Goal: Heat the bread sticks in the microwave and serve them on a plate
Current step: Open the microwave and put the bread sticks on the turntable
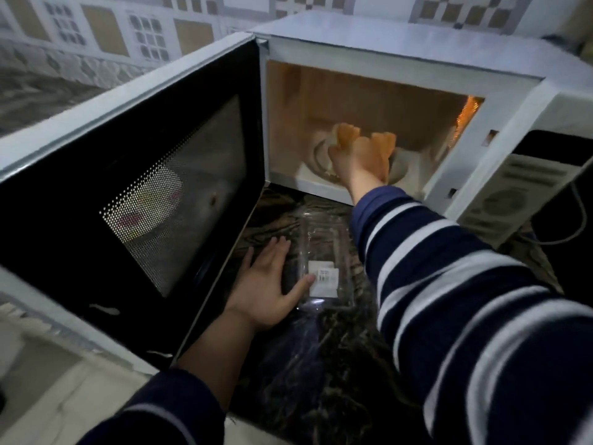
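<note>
A white microwave (pixel 401 59) stands with its door (pixel 80 155) swung wide to the left and its cavity lit orange. My right hand (pixel 356 162) reaches inside and grips pale bread sticks (pixel 346 136) just above the glass turntable (pixel 401 170). Their ends stick up past my fingers. On the dark marble counter (pixel 321 364) in front of the microwave lies a clear plastic package (pixel 324 239) with a white label. My left hand (pixel 266 284) lies flat beside it with fingers straight, the thumb touching the package's edge. Whether the package holds anything I cannot tell.
The microwave's control panel (pixel 513 194) is at the right, with a cable (pixel 577 220) trailing behind it. The open door blocks the counter to the left. A tiled wall (pixel 128 33) runs behind. A pale floor (pixel 64 396) shows below the counter edge.
</note>
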`<control>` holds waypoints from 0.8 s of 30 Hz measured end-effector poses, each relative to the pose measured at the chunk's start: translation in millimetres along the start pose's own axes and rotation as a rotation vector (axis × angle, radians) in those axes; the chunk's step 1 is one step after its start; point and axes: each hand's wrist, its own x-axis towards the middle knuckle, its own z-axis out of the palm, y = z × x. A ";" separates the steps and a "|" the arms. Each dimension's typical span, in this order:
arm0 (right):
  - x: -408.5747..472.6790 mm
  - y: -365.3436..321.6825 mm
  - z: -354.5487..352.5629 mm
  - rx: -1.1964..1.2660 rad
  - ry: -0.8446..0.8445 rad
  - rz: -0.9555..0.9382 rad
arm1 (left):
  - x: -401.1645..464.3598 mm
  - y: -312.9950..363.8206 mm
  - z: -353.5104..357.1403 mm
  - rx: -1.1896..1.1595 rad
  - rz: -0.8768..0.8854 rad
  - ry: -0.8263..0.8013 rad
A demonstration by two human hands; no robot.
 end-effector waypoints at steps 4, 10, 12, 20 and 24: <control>11.8 -0.1 17.5 0.009 -0.047 0.065 | 0.1 -0.2 0.4 0.008 -0.004 0.006; 18.8 -3.9 20.7 -0.102 -0.077 0.062 | 2.0 -1.3 1.1 0.002 0.000 0.002; 17.3 -1.0 17.8 -0.089 -0.079 0.075 | 2.2 -0.8 0.9 0.004 -0.001 0.001; -35.1 3.6 -14.5 0.050 -0.004 0.040 | 1.2 -0.2 -0.8 0.004 -0.006 -0.021; -86.4 15.6 -30.1 0.065 -0.106 0.088 | -6.3 4.7 -7.4 -0.072 -0.026 -0.029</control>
